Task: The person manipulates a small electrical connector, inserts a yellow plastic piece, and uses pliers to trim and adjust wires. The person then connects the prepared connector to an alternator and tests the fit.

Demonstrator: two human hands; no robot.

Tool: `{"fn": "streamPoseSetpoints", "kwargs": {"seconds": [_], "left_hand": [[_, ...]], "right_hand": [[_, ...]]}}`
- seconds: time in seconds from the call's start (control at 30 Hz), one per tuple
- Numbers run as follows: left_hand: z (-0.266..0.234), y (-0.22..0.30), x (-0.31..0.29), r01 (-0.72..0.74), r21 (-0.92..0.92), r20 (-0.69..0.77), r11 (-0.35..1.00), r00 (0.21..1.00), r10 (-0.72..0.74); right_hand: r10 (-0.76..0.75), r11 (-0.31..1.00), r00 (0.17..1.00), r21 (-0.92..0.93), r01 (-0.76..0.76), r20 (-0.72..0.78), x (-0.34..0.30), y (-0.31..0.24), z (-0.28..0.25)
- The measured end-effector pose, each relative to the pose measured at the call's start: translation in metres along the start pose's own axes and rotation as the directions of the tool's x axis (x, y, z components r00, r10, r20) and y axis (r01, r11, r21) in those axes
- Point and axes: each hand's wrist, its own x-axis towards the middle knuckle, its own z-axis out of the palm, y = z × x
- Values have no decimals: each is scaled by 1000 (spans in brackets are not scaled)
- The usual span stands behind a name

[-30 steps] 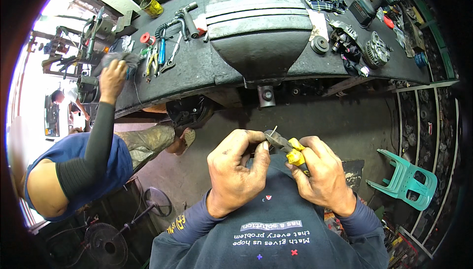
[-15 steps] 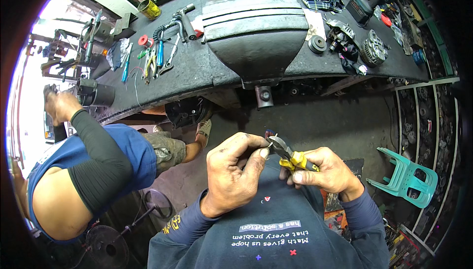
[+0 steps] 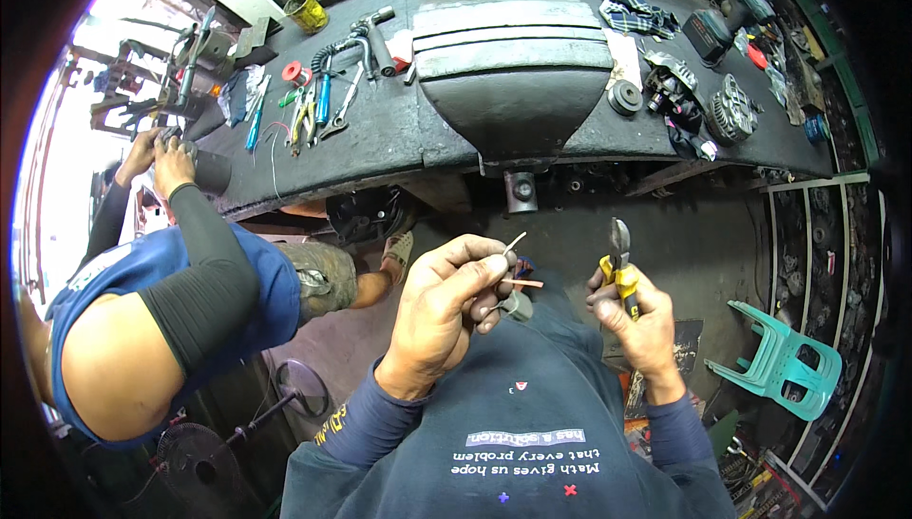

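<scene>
My left hand (image 3: 437, 302), in front of my chest, pinches a small part with thumb and fingers. From the pinch a thin pale wire (image 3: 516, 241) sticks up, and a flat copper-coloured strip (image 3: 526, 283) points right. A small grey-green rounded piece (image 3: 518, 305) shows just below the fingers; whether it joins the wires I cannot tell. My right hand (image 3: 646, 329) is wrapped round the yellow-and-black handles of diagonal cutters (image 3: 621, 270). Their dark jaws point up, apart from the wires.
Ahead stands a workbench (image 3: 380, 153) with a large vise (image 3: 513, 73). Pliers and screwdrivers (image 3: 304, 118) lie left of it, alternator parts (image 3: 731, 111) right. A co-worker in a blue shirt (image 3: 223, 282) bends at the left. A teal plastic stool (image 3: 784, 358) is at the right.
The cutters have moved right, away from my left hand, and now point upward. My left hand has turned, showing the wire and copper strip. The co-worker's hands have come together at the bench.
</scene>
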Motion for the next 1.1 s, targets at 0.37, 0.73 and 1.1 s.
{"fn": "streamPoseSetpoints", "kwargs": {"seconds": [0.37, 0.73, 1.1], "left_hand": [[22, -11, -3, -43, -102, -16, 994, 999, 42], [15, -16, -16, -240, 267, 40, 933, 970, 238], [17, -29, -15, -272, 241, -8, 931, 959, 283]], "right_hand": [[-250, 964, 961, 60, 258, -119, 10, -20, 60], [-149, 934, 983, 310, 176, -107, 3, -30, 65], [-33, 925, 989, 371, 84, -142, 0, -35, 78]]}}
